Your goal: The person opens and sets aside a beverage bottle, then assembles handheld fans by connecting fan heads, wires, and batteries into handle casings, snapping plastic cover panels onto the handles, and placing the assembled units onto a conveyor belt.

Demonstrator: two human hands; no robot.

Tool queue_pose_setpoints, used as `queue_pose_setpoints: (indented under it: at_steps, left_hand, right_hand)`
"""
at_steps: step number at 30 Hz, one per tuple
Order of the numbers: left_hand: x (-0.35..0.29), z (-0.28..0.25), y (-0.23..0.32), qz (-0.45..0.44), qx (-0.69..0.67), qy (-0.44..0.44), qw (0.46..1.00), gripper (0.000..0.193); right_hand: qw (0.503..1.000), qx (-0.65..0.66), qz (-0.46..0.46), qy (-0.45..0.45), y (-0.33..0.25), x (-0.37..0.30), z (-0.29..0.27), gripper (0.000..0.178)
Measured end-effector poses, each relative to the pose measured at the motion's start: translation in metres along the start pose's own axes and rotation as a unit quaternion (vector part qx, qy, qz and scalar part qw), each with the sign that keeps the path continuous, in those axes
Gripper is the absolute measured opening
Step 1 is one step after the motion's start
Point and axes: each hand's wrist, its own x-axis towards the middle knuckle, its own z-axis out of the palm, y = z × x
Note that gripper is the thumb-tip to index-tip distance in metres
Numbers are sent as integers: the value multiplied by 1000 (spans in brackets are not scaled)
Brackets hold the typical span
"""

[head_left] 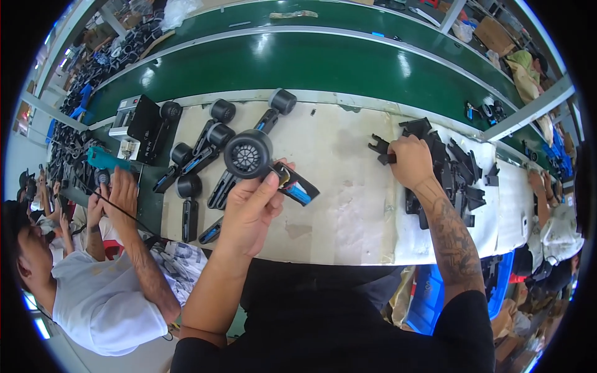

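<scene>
My left hand (255, 208) is closed around a black handheld device with a round vented head (247, 154). Its head faces up, and the handle (297, 186) points right, with blue and some wiring showing in its open side. Over at the right, my right hand (411, 160) pinches a black plastic part (379, 147) with a forked end. That hand is at the left edge of a pile of similar black plastic parts (444, 180). Several more round-headed devices (219, 135) with blue inside their handles lie on the left of the table.
A cardboard-topped table (336, 217) spreads before me, with a green conveyor belt (298, 65) beyond it. A black machine (138, 124) stands at the far left. Beside it, a co-worker (106, 292) handles a teal power tool (107, 158). A blue crate (429, 298) sits below the table's right edge.
</scene>
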Motion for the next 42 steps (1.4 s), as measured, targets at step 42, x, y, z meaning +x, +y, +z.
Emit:
queue_pose_setpoints:
  at_steps: [42]
  left_hand:
    - [16, 21, -14, 183, -45, -15, 982, 60]
  right_hand:
    - [619, 776, 63, 109, -120, -33, -112, 27]
